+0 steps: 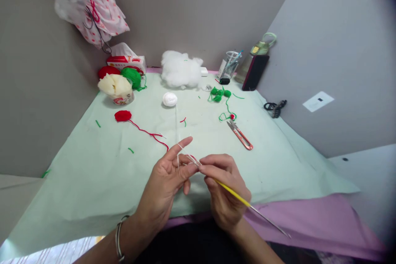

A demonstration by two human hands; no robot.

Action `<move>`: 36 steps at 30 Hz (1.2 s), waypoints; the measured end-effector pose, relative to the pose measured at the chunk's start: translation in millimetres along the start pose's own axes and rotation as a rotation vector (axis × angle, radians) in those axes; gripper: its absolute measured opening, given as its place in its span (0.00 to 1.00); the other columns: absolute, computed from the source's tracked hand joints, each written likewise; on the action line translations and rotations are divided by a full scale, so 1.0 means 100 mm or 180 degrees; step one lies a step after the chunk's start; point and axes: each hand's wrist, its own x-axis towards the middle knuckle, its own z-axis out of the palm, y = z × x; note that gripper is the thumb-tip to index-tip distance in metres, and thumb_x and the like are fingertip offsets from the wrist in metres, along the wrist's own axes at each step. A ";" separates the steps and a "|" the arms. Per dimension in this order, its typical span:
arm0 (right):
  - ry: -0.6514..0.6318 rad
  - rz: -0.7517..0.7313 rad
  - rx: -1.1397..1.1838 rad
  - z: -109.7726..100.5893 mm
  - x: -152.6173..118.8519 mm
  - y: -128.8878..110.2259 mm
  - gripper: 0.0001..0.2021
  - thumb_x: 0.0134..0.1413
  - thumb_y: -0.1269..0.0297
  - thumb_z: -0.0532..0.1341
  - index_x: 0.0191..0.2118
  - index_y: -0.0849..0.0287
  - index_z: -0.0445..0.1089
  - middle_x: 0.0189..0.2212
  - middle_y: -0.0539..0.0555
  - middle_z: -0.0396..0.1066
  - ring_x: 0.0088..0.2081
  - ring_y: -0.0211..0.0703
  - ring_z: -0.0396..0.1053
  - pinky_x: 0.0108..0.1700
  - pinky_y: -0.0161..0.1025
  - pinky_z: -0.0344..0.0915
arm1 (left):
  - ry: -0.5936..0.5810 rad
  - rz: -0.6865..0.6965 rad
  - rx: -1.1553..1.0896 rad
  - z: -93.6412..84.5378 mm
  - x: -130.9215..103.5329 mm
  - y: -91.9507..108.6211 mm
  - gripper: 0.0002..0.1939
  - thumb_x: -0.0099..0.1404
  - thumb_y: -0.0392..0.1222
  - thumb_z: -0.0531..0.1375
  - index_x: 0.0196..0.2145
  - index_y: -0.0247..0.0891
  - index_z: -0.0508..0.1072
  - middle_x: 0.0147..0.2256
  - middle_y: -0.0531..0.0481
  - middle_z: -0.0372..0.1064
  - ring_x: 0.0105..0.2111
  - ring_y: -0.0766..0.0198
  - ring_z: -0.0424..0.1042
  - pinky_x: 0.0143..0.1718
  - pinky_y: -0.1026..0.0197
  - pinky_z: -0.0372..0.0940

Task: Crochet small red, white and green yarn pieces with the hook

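My right hand (227, 185) grips a crochet hook (234, 194) by its yellow handle, the metal shaft slanting down to the lower right. My left hand (168, 177) pinches white yarn (192, 157) between thumb and fingers at the hook's front end. The strand runs over the raised left index finger. From there a line of yarn leads back to a white yarn ball (170, 99) on the table. The small stitches between my fingertips are mostly hidden, with a bit of red behind them. A red crocheted piece (123, 116) with a loose tail lies to the left.
Thread snips (240, 135) lie on the right beside green yarn pieces (220, 94). White stuffing (181, 69), a tissue box (126, 64), a bowl (123, 98), a clear cup (229, 66), a phone (255, 72) and a bottle (246, 64) stand along the back. Walls enclose the table.
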 end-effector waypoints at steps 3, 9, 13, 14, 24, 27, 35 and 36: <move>-0.0246 0.0082 -0.0007 -0.04 0.03 -0.01 0.17 0.69 0.72 0.62 0.56 0.44 0.79 0.48 0.55 0.74 0.47 0.44 0.75 0.47 0.42 0.77 | -0.0053 -0.0057 -0.0093 -0.01 0.00 0.01 0.25 0.58 0.39 0.77 0.53 0.44 0.83 0.26 0.59 0.72 0.17 0.80 0.60 0.19 0.76 0.57; -0.0974 0.0108 0.0029 -0.17 0.18 -0.02 0.20 0.67 0.73 0.63 0.59 0.43 0.75 0.49 0.54 0.73 0.48 0.42 0.76 0.47 0.39 0.77 | -0.0154 -0.0153 -0.0106 -0.04 0.02 0.08 0.24 0.59 0.38 0.76 0.54 0.47 0.83 0.31 0.57 0.73 0.16 0.84 0.53 0.19 0.76 0.57; -0.1448 -0.0395 -0.1234 -0.46 0.45 0.19 0.21 0.71 0.72 0.59 0.65 0.49 0.67 0.51 0.58 0.76 0.50 0.46 0.77 0.50 0.42 0.77 | -0.0118 -0.0099 0.0137 -0.08 0.03 0.13 0.28 0.59 0.37 0.76 0.57 0.45 0.81 0.32 0.56 0.73 0.18 0.81 0.52 0.18 0.75 0.57; -0.1484 -0.0472 -0.1874 -0.56 0.53 0.28 0.19 0.71 0.70 0.59 0.64 0.52 0.68 0.52 0.60 0.77 0.52 0.49 0.77 0.51 0.45 0.76 | -0.0112 -0.0111 0.0218 -0.09 0.03 0.13 0.29 0.59 0.37 0.76 0.58 0.44 0.80 0.32 0.55 0.73 0.19 0.79 0.52 0.18 0.75 0.57; -0.2205 0.0569 -0.4739 -1.20 0.87 0.84 0.08 0.70 0.62 0.60 0.45 0.60 0.74 0.39 0.60 0.77 0.41 0.56 0.76 0.34 0.43 0.69 | -0.0443 -0.0142 0.0545 -0.21 0.02 0.15 0.37 0.56 0.40 0.77 0.63 0.43 0.75 0.32 0.51 0.72 0.30 0.66 0.68 0.19 0.72 0.60; -0.1870 0.0003 -0.4164 -1.12 0.73 0.70 0.13 0.72 0.64 0.59 0.58 0.59 0.70 0.45 0.61 0.78 0.45 0.53 0.77 0.39 0.44 0.73 | -0.0353 -0.0120 0.0541 -0.18 0.03 0.14 0.37 0.57 0.40 0.77 0.63 0.43 0.75 0.32 0.52 0.72 0.29 0.67 0.67 0.20 0.71 0.60; -0.1331 -0.1100 -0.2493 -0.72 0.48 0.34 0.20 0.70 0.71 0.60 0.64 0.53 0.67 0.46 0.58 0.81 0.44 0.48 0.80 0.45 0.43 0.76 | -0.0127 -0.0170 0.0496 -0.10 0.01 0.17 0.37 0.57 0.41 0.77 0.63 0.42 0.75 0.32 0.54 0.71 0.21 0.75 0.55 0.19 0.71 0.58; -0.1310 -0.1058 -0.2495 -0.73 0.50 0.34 0.18 0.70 0.71 0.59 0.62 0.53 0.69 0.45 0.57 0.81 0.44 0.47 0.80 0.45 0.42 0.76 | -0.0144 -0.0174 0.0472 -0.11 0.01 0.18 0.37 0.57 0.41 0.77 0.63 0.42 0.75 0.32 0.54 0.71 0.21 0.75 0.55 0.19 0.71 0.57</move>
